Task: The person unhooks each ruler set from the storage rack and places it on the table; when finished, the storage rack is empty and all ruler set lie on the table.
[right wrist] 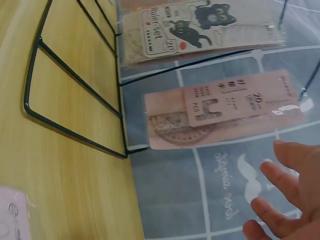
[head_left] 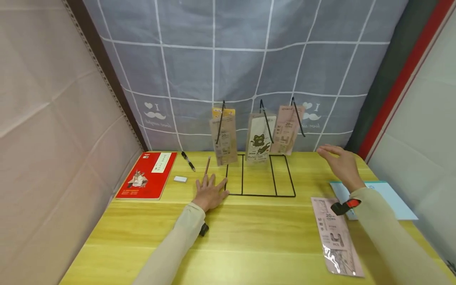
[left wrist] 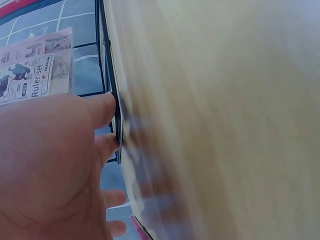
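Here our left hand (head_left: 210,192) lies flat, fingers straight, on the surface (head_left: 249,237) against the wire rack (head_left: 260,174); our right hand (head_left: 338,162) hovers open, holding nothing, near the hanging pink ruler set (head_left: 286,130) (a careless brush could unhook it, or tip the rack)

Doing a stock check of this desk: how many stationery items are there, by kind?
Ruler-set packs hanging on the rack: 3
Ruler-set pack on the table: 1
Red notebook: 1
Pen: 1
Pencil: 1
Eraser: 1
Blue sheet: 1
Total: 9
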A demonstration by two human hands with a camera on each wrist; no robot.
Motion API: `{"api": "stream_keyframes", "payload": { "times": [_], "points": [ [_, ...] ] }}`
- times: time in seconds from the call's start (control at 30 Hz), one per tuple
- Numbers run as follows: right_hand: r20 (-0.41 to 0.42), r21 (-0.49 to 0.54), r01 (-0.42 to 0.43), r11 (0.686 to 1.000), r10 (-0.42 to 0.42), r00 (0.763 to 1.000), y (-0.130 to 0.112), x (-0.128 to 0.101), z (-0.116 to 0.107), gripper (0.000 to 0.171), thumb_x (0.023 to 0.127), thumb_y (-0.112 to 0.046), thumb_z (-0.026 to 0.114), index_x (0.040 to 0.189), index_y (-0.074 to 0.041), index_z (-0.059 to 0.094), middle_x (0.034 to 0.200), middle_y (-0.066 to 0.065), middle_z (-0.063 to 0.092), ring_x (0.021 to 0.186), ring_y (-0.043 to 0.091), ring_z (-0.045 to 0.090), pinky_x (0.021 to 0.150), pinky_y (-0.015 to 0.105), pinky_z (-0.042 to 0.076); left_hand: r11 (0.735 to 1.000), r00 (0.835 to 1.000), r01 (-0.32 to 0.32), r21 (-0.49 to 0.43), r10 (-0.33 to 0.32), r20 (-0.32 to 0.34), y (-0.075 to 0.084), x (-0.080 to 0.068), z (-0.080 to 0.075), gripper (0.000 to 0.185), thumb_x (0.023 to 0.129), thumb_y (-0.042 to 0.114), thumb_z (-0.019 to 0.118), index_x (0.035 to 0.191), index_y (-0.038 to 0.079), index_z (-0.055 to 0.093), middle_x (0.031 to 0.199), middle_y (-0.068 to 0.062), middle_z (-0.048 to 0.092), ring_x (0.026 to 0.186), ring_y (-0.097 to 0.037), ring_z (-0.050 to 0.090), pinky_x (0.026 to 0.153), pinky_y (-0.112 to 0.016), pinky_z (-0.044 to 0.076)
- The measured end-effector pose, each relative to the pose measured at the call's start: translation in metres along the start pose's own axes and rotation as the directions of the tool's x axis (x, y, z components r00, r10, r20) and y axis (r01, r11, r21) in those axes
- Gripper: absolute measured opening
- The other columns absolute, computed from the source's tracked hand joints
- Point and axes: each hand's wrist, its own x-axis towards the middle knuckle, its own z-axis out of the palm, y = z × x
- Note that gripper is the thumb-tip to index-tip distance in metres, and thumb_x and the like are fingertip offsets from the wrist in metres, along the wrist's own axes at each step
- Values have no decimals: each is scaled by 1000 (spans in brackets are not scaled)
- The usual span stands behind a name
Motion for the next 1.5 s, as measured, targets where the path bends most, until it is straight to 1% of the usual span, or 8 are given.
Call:
{"api": "stream_keyframes", "payload": {
  "times": [0.23, 0.33, 0.53, 0.7, 0.8, 1.07, 1.33, 1.5],
  "points": [
    [-55, 111, 49, 993, -43, 998, -9, 31, 21, 68, 101, -58, 59, 144, -6, 62, 158, 21, 49, 148, 43, 42, 117, 65, 36, 1000, 1000, -2, 8, 2, -1, 2, 1, -1, 59, 110, 55, 36, 165, 35, 28, 174, -19, 13, 160, -49, 5, 124, -73, 2],
    [-67, 127, 55, 990, -47, 997, -13, 47, 28, 66, 102, -57, 58, 145, -6, 61, 159, 20, 48, 148, 43, 42, 117, 64, 37, 1000, 1000, -1, 12, 1, 2, 1, 1, -2, 59, 110, 55, 36, 165, 35, 27, 174, -18, 13, 160, -49, 5, 125, -73, 2],
    [-60, 210, 10, 978, 3, 998, -22, 77, 42, 59, 102, -49, 62, 148, -11, 59, 160, 16, 48, 147, 37, 43, 117, 56, 40, 1000, 1000, 8, 14, -8, 9, 1, 2, -1, 59, 110, 55, 35, 165, 35, 27, 174, -18, 13, 160, -49, 4, 125, -72, 2],
    [-33, 259, -20, 966, 30, 999, -28, 91, 51, 69, 99, -52, 66, 153, -12, 53, 162, 16, 46, 151, 35, 40, 122, 55, 36, 1000, 1000, 3, 18, -4, 14, 1, 4, 2, 60, 110, 55, 35, 166, 35, 26, 175, -18, 12, 160, -49, 2, 125, -73, 0],
    [-27, 267, -16, 963, 24, 999, -30, 93, 53, 69, 99, -51, 65, 154, -10, 52, 160, 18, 48, 150, 36, 43, 121, 55, 37, 1000, 1000, -2, 25, 1, 10, 1, 3, 2, 60, 110, 56, 35, 166, 36, 26, 174, -17, 13, 161, -48, 3, 125, -72, 2],
    [-18, 281, -18, 960, 24, 1000, -34, 91, 54, 59, 100, -48, 66, 139, -4, 65, 148, 21, 59, 141, 36, 51, 119, 55, 40, 999, 1000, 5, 33, -5, 10, 0, 2, 1, 60, 110, 57, 34, 166, 36, 25, 175, -16, 13, 161, -47, 4, 125, -72, 3],
    [-14, 247, -3, 969, 7, 1000, -32, 84, 47, 71, 96, -58, 67, 141, -4, 63, 159, 13, 50, 149, 34, 44, 121, 55, 37, 1000, 1000, -4, 27, 4, -4, 1, 1, 1, 59, 111, 52, 37, 165, 33, 28, 174, -19, 15, 160, -50, 6, 125, -72, 3],
    [19, 236, 11, 972, -16, 1000, -31, 76, 41, 73, 96, -59, 66, 140, 0, 63, 164, 9, 45, 157, 30, 33, 126, 54, 30, 1000, 1000, -7, 16, 7, -5, 2, 0, 0, 58, 111, 52, 37, 165, 32, 29, 173, -19, 16, 160, -50, 6, 125, -72, 2]
  ]
}}
